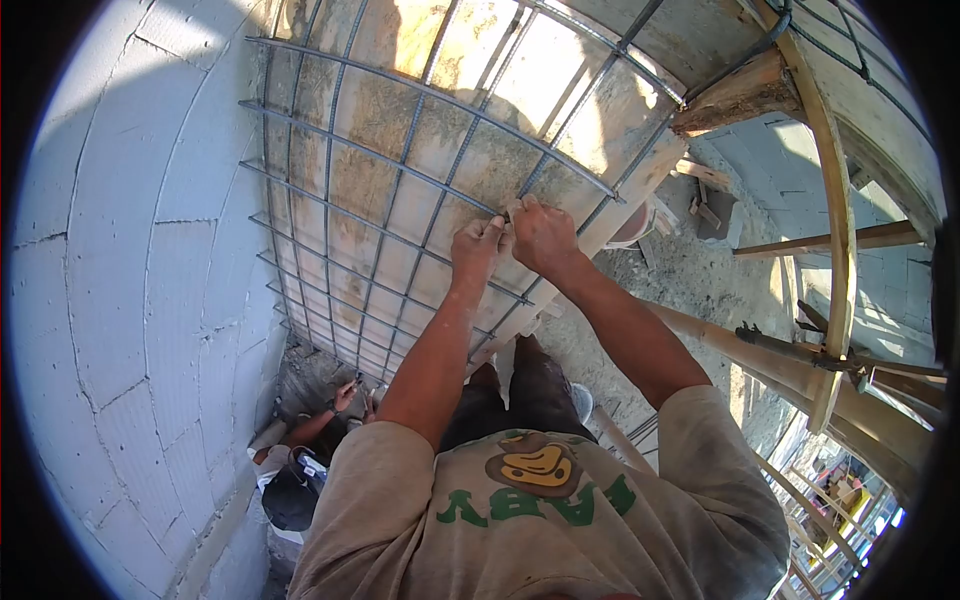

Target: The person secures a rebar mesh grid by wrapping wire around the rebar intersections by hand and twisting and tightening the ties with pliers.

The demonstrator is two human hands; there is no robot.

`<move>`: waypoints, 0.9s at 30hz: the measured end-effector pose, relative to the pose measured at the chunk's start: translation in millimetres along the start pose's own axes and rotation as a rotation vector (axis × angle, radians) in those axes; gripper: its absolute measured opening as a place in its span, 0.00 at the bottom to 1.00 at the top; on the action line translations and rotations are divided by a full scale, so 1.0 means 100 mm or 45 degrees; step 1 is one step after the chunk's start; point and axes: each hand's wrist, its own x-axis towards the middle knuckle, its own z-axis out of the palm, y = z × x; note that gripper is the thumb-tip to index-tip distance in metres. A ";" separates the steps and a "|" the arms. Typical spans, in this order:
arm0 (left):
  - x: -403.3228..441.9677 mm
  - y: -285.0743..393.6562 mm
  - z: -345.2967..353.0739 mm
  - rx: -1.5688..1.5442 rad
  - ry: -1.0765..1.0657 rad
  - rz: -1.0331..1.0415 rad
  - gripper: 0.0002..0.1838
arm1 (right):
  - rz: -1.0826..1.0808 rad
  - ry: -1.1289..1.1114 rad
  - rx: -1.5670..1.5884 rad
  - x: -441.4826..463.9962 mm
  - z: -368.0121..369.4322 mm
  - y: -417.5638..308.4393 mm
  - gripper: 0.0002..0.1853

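Both of my hands meet at a crossing of the steel bar grid (412, 186), which lies over a board formwork (375, 120). My left hand (480, 248) has its thumb and fingers pinched together at the crossing. Right beside it, my right hand (545, 236) is closed, its fingertips against the same spot. Whatever small thing the fingers hold is hidden or too small to name.
A block wall (150, 250) rises on the left. Below the grid's lower left end crouches a co-worker in a dark cap (290, 497), one hand (345, 396) at the bars. Timber props (838, 220) and a bucket (632, 228) are on the right.
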 end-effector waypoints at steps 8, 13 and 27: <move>-0.11 0.00 0.15 -0.343 0.019 -0.223 0.14 | -0.212 -0.185 0.020 0.17 -0.08 0.21 0.07; -0.12 -0.11 0.23 -0.560 0.033 -0.306 0.14 | -0.363 -0.248 -0.040 0.27 -0.08 0.27 0.08; -0.06 -0.29 0.31 -0.693 0.103 0.073 0.14 | -0.281 -0.199 -0.033 0.08 -0.10 0.27 0.07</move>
